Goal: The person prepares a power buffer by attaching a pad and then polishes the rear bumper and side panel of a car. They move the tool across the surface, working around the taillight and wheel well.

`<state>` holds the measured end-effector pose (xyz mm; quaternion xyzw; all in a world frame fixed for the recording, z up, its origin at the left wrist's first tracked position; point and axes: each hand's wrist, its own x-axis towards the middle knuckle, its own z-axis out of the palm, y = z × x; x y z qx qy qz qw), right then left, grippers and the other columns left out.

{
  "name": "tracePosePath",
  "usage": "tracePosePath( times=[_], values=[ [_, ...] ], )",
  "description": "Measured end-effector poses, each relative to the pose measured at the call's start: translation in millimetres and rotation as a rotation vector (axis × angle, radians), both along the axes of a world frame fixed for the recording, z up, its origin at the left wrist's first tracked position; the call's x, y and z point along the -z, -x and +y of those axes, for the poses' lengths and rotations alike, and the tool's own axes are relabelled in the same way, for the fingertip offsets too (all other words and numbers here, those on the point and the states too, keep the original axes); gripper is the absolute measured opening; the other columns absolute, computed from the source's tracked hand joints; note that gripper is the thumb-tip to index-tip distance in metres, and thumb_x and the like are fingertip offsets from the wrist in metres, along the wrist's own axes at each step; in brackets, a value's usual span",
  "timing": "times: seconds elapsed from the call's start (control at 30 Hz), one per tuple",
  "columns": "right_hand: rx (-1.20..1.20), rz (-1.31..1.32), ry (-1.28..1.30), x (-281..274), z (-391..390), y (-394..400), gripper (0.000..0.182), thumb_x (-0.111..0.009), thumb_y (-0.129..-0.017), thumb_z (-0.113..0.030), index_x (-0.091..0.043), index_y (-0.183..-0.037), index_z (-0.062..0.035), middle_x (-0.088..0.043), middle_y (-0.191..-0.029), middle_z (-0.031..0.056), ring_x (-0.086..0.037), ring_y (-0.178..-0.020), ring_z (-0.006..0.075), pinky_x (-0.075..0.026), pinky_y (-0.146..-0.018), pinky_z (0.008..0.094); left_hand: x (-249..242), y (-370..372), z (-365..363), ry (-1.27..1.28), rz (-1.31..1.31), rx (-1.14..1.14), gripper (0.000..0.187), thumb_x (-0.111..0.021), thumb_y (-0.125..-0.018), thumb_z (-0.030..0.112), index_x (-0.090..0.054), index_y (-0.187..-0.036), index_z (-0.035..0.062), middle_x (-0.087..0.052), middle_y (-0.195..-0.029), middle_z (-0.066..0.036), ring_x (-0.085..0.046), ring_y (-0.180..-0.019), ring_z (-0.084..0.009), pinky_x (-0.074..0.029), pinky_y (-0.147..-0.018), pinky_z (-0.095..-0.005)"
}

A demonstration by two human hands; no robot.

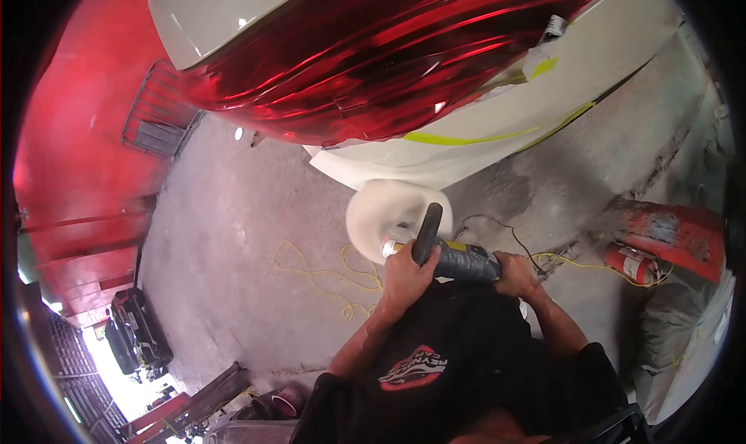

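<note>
A power polisher [466,262] with a dark body and a round pale pad [364,217] is held in front of my chest. My left hand [406,277] is wrapped round its black side handle [427,233]. The rear end of the tool is in my right hand [516,275]. The pad looks blurred and lies at the lower edge of a white vehicle bumper [482,150], overlapping it in view; whether they touch is hard to tell. Above the bumper is a large red tail light [350,63], with yellow-green marks beside it.
A yellow cord [322,273] runs over the concrete floor [225,211]. At the right lie a red cylinder [633,263] and a red beam [684,230]. A wire rack [158,110] stands by a red wall [85,133]. A dark vehicle [140,331] is at the lower left.
</note>
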<state>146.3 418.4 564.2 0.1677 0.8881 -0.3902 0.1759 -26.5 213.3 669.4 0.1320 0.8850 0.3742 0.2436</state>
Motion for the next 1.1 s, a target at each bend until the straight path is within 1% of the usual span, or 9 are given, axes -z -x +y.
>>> tracePosePath(
  times=[0.17, 0.23, 0.43, 0.67, 0.77, 0.83, 0.93, 1.0, 1.1],
  values=[
    [-0.055, 0.009, -0.015, 21, -3, 2, 0.037, -0.074, -0.064, -0.02, -0.064, -0.097, -0.0073, -0.071, -0.091, 0.0183, -0.069, -0.088, 0.0404, -0.055, -0.078, 0.0499, 9, -5, -5, 0.043, 0.003, -0.067, 0.036, -0.075, -0.09, 0.032, -0.069, -0.095, -0.0032, -0.065, -0.066, -0.014, -0.065, -0.06, -0.0217, -0.05, -0.059, -0.0373],
    [-0.015, 0.043, -0.021, 27, -11, 3, 0.041, -0.077, -0.065, -0.023, -0.065, -0.101, -0.0082, -0.071, -0.091, 0.0175, -0.07, -0.087, 0.0389, -0.055, -0.078, 0.0486, 13, -4, -8, 0.034, 0.018, -0.08, 0.036, -0.075, -0.09, 0.033, -0.067, -0.089, -0.0024, -0.064, -0.065, -0.02, -0.069, -0.064, -0.0373, -0.051, -0.059, -0.0424],
    [0.086, 0.012, -0.018, 45, -33, -3, 0.044, -0.078, -0.068, -0.026, -0.066, -0.106, -0.0085, -0.072, -0.093, 0.017, -0.07, -0.09, 0.0379, -0.056, -0.08, 0.0477, 40, 3, -21, -0.025, 0.071, -0.023, 0.034, -0.076, -0.089, 0.032, -0.067, -0.088, -0.0014, -0.064, -0.064, -0.019, -0.069, -0.063, -0.035, -0.052, -0.058, -0.0412],
    [0.173, -0.033, -0.04, 60, -69, -4, 0.041, -0.075, -0.07, -0.027, -0.065, -0.105, -0.0087, -0.072, -0.094, 0.0164, -0.07, -0.091, 0.0379, -0.056, -0.081, 0.0479, 70, 18, -39, -0.04, 0.096, 0.065, 0.033, -0.077, -0.088, 0.031, -0.069, -0.091, -0.0011, -0.066, -0.066, -0.017, -0.071, -0.064, -0.0313, -0.053, -0.059, -0.0393],
    [0.226, -0.046, -0.072, 82, -94, -6, 0.04, -0.076, -0.069, -0.027, -0.065, -0.104, -0.0086, -0.072, -0.095, 0.0155, -0.07, -0.091, 0.0381, -0.056, -0.08, 0.0484, 82, 26, -51, 0.002, 0.112, 0.096, 0.031, -0.077, -0.088, 0.029, -0.068, -0.088, -0.001, -0.065, -0.063, -0.016, -0.069, -0.059, -0.029, -0.052, -0.058, -0.0387],
    [0.242, -0.029, -0.017, 91, -111, -3, 0.049, -0.08, -0.065, -0.027, -0.065, -0.108, -0.0075, -0.071, -0.098, 0.0146, -0.069, -0.094, 0.0372, -0.056, -0.082, 0.0477, 80, 35, -56, 0.032, 0.096, 0.15, 0.031, -0.077, -0.088, 0.029, -0.068, -0.087, -0.001, -0.064, -0.062, -0.016, -0.069, -0.058, -0.0292, -0.051, -0.057, -0.0389],
    [0.344, 0.003, 0.016, 88, -143, -4, 0.049, -0.079, -0.065, -0.027, -0.066, -0.108, -0.0071, -0.071, -0.097, 0.0144, -0.069, -0.093, 0.0372, -0.056, -0.081, 0.0479, 58, 44, -60, 0.113, 0.091, 0.242, 0.032, -0.075, -0.089, 0.029, -0.067, -0.086, -0.0011, -0.064, -0.063, -0.017, -0.069, -0.059, -0.0316, -0.051, -0.058, -0.0404],
    [0.427, 0.04, 0.051, 83, -167, -6, 0.05, -0.079, -0.065, -0.027, -0.066, -0.108, -0.0067, -0.071, -0.096, 0.0153, -0.069, -0.093, 0.0375, -0.055, -0.08, 0.0479, 45, 45, -64, 0.12, 0.068, 0.366, 0.034, -0.076, -0.09, 0.031, -0.068, -0.091, -0.0025, -0.062, -0.063, -0.011, -0.059, -0.057, -0.0167, -0.048, -0.058, -0.0348],
    [0.565, 0.112, 0.093, 88, -199, -16, 0.05, -0.079, -0.065, -0.029, -0.067, -0.108, -0.0065, -0.07, -0.094, 0.017, -0.069, -0.093, 0.0387, -0.054, -0.079, 0.048, 35, 42, -62, 0.117, 0.047, 0.515, 0.035, -0.074, -0.091, 0.032, -0.068, -0.097, -0.002, -0.066, -0.067, -0.015, -0.066, -0.061, -0.023, -0.05, -0.061, -0.0361]
  ],
)
